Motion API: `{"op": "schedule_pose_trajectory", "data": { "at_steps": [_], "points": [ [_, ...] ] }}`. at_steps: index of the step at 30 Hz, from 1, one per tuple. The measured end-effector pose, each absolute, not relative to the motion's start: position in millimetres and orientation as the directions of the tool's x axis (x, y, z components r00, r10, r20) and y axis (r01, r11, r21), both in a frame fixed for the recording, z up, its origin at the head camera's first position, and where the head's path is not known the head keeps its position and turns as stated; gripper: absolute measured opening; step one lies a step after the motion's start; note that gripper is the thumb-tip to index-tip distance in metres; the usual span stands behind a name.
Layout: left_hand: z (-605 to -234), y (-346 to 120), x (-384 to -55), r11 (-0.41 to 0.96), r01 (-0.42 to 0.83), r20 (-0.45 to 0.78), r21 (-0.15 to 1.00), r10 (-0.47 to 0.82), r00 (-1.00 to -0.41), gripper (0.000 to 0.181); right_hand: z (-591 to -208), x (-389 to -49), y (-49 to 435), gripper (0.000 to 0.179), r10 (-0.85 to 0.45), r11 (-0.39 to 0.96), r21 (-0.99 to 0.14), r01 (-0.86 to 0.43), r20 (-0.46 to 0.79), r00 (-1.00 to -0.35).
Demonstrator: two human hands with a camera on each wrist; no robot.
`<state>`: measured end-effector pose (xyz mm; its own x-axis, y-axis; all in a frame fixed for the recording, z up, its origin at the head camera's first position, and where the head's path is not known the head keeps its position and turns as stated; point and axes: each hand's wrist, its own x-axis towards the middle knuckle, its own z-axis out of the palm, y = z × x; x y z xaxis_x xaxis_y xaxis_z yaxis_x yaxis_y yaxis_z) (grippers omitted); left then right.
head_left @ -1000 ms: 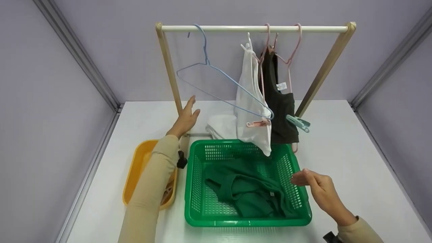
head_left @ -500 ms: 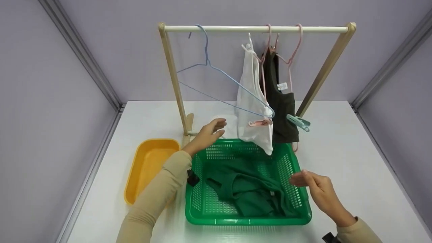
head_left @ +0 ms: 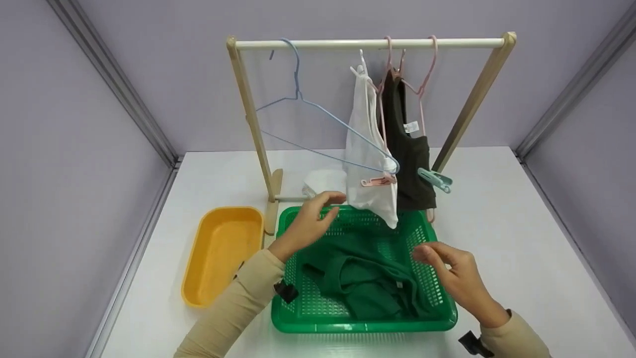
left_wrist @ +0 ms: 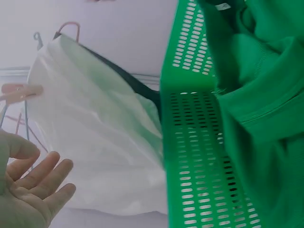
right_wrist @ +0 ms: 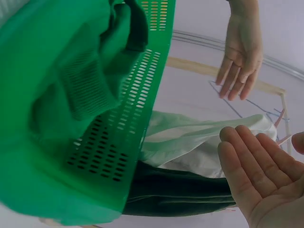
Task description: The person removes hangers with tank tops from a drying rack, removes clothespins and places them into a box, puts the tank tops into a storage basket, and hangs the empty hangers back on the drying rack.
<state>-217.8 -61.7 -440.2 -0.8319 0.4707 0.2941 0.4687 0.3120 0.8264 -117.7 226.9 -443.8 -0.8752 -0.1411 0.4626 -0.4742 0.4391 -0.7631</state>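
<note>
My left hand (head_left: 313, 221) hovers over the back left corner of the green basket (head_left: 365, 326), its fingers loosely bent around nothing. Near the basket's right rim my right hand (head_left: 454, 271) is raised with relaxed fingers, also holding nothing. Inside the basket lies a crumpled green garment (head_left: 367, 286). Just beyond the left fingertips hangs a white garment (head_left: 370, 194), with a pink clothespin (head_left: 377, 181) in front of it. A dark garment (head_left: 410, 174) hangs to its right, and a light green clothespin (head_left: 435, 179) is by it. A bare blue hanger (head_left: 323, 107) is on the rod.
The drying rack (head_left: 348, 44) has a white rod and wooden legs, and pink hangers (head_left: 422, 89) hang on its right half. A yellow tray (head_left: 194, 268) stands left of the basket. A folded white cloth (head_left: 325, 180) lies on the table behind it.
My left hand has come from beside the rack's left leg, rightward and down toward the basket's back edge. My right hand has shifted slightly left, and its fingers have bent a little.
</note>
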Motion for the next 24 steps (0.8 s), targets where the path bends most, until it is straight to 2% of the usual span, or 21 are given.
{"op": "schedule_pose_trajectory", "data": {
  "at_steps": [5, 12, 19, 24],
  "points": [
    [-461.0, -65.1, -207.9, 0.369, 0.455, 0.206, 0.81, 0.548, -0.811, 0.035, -439.7, -122.3, 221.0, 0.019, -0.151, 0.454, -0.74, -0.496, 0.485, -0.862],
    [-471.2, -70.2, -201.5, 0.406, 0.423, 0.139, 0.81, 0.568, -0.811, 0.033, -436.5, -124.0, 219.0, 0.02, -0.148, 0.465, -0.713, -0.525, 0.522, -0.84],
    [-476.6, -74.3, -195.7, 0.434, 0.404, 0.09, 0.805, 0.583, -0.807, 0.031, -429.7, -128.9, 212.6, 0.022, -0.143, 0.495, -0.594, -0.634, 0.664, -0.734],
    [-479.4, -75.1, -193.8, 0.447, 0.405, 0.079, 0.797, 0.589, -0.805, 0.03, -420.8, -136.2, 203.5, 0.027, -0.102, 0.541, -0.533, -0.65, 0.726, -0.68]
  ]
}}
